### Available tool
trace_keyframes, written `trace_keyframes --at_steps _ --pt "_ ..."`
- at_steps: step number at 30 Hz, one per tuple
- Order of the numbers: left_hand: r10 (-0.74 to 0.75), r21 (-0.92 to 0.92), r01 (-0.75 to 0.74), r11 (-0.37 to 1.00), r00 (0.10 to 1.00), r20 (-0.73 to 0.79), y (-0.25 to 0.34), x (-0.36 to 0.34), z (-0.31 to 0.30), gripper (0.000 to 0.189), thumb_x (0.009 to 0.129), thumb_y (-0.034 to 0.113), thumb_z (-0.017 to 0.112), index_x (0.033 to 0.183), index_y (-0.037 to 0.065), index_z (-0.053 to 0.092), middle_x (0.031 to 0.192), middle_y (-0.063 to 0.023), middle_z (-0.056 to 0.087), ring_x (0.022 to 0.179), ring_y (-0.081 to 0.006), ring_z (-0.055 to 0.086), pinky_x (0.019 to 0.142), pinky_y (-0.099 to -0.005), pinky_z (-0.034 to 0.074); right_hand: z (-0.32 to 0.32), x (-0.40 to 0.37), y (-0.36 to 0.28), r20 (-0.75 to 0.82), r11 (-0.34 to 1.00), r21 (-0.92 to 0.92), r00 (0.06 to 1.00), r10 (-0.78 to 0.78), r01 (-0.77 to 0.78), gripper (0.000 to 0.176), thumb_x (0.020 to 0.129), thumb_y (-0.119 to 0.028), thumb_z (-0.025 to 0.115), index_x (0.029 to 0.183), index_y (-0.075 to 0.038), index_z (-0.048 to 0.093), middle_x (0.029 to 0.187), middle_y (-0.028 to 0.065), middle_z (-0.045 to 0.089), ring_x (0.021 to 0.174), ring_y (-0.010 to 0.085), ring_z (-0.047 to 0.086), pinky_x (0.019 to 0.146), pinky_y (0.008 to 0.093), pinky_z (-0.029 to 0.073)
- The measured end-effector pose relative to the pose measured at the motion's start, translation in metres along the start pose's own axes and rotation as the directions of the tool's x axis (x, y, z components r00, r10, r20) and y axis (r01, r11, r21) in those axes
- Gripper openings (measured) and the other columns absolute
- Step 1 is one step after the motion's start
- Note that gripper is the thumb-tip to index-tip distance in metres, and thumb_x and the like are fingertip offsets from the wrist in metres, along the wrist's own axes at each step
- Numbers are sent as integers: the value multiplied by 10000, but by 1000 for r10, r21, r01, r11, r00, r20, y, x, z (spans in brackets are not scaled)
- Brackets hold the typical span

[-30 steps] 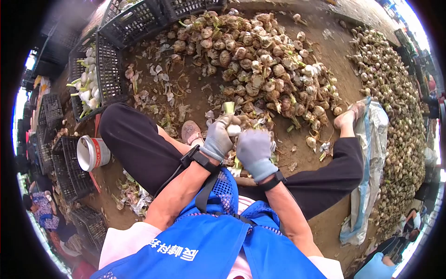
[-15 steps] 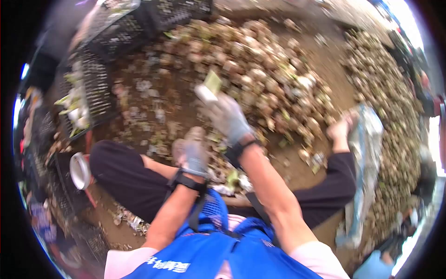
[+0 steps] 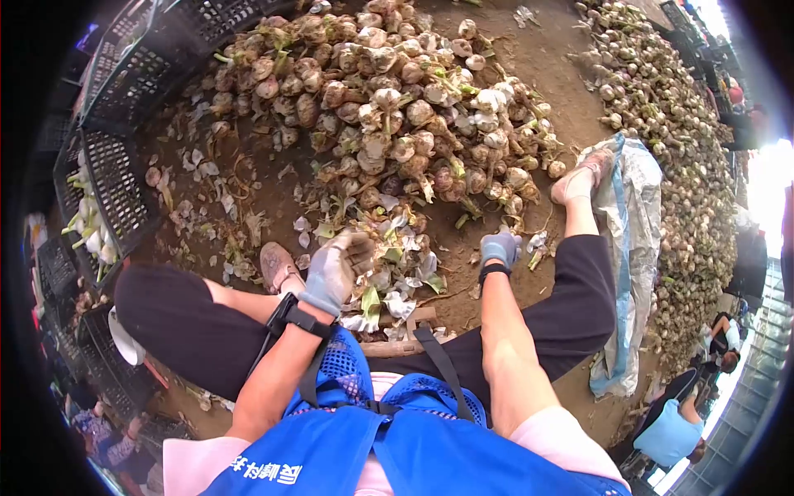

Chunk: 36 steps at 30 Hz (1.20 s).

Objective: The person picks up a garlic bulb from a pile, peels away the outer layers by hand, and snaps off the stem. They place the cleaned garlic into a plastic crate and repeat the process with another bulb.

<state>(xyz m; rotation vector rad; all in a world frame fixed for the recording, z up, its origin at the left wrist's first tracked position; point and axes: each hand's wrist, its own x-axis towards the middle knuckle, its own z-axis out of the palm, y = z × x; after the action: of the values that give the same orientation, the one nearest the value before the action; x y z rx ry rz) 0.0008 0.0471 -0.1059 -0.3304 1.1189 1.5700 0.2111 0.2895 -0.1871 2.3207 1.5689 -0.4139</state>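
Note:
My left hand (image 3: 337, 269), in a pale dirty glove, is open above a litter of garlic skins (image 3: 401, 302). Its fingers curve loosely to the right, and no thing shows in them. Near the close right edge of a heap of garlic bulbs (image 3: 389, 116), my right hand (image 3: 499, 248) is closed, gloved fingers curled down; whatever they hold, if anything, is hidden. A piece of wood (image 3: 393, 349) lies low between my legs, below the skins.
Black plastic crates (image 3: 116, 186) stand at the left, one with white trimmed garlic (image 3: 93, 227). A white container (image 3: 124, 335) sits by my left knee. At right are a crumpled plastic sack (image 3: 633, 248) and a long garlic pile (image 3: 686, 190). Another person (image 3: 674, 430) is at lower right.
My right hand has moved right and down to the heap's edge; the white piece with a green stem seen by it is out of sight. The view has shifted, and my left hand has opened.

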Motion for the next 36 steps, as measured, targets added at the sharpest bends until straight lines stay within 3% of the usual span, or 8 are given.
trace_keyframes --at_steps 4,6,11,14,20,29,32,36 --pt "-55 -70 53 996 998 -22 -4 -1 13 250 893 250 479 941 18 559 861 -113 614 768 -231 600 668 -363 500 -7 -10 -8 56 965 123 969 -240 232 168 764 -211 575 873 -107 649 928 134 611 861 282 594 712 371 486" --pt "-83 -86 81 993 996 -25 -6 4 12 260 894 255 498 973 9 533 857 -117 605 769 -235 606 653 -370 509 7 -7 -26 676 863 499 590 -442 76 149 768 -118 555 807 0 637 715 115 635 597 221 612 496 328 477" --pt "-183 -244 214 946 972 147 1 -16 28 327 905 374 459 1053 90 521 930 -96 591 824 -262 586 737 -473 483 -59 -190 -53 419 374 908 451 -788 -189 341 756 -36 572 1094 9 567 966 95 631 796 160 613 681 273 506" --pt "68 -460 60 886 964 257 9 -11 12 297 908 219 479 1158 59 503 915 -94 597 781 -198 597 674 -348 528 -56 -226 -41 -207 18 761 269 -940 648 402 758 -32 583 1157 0 540 1094 93 586 934 170 575 808 277 473" --pt "245 -196 -188 962 913 325 17 -30 15 268 879 164 510 1129 69 517 1023 -60 593 890 -177 577 728 -355 507 -107 -225 -39 114 -15 944 369 -922 -329 445 803 40 490 1242 65 424 1084 128 579 882 137 594 762 235 490" --pt "277 -180 -227 957 900 336 32 -51 20 332 918 280 462 1198 102 478 1034 -26 589 899 -146 578 700 -321 502 -101 -230 -31 -2 0 1000 491 -871 5 278 826 -19 505 1093 14 573 989 102 616 885 148 591 781 272 493" --pt "233 -177 -187 966 928 291 28 -48 19 346 909 294 480 1197 103 465 947 -16 599 802 -166 600 622 -299 509 -109 -206 -33 13 -295 854 585 -811 -428 377 867 -129 499 1217 -2 440 1153 111 515 967 224 547 863 379 431" --pt "110 -135 -94 986 987 115 30 -55 23 354 884 299 529 1149 71 471 787 -8 576 639 -134 570 486 -222 443 -121 -221 -21 27 82 994 597 -802 66 487 849 -46 490 1311 8 346 1223 137 466 828 161 585 648 222 483"
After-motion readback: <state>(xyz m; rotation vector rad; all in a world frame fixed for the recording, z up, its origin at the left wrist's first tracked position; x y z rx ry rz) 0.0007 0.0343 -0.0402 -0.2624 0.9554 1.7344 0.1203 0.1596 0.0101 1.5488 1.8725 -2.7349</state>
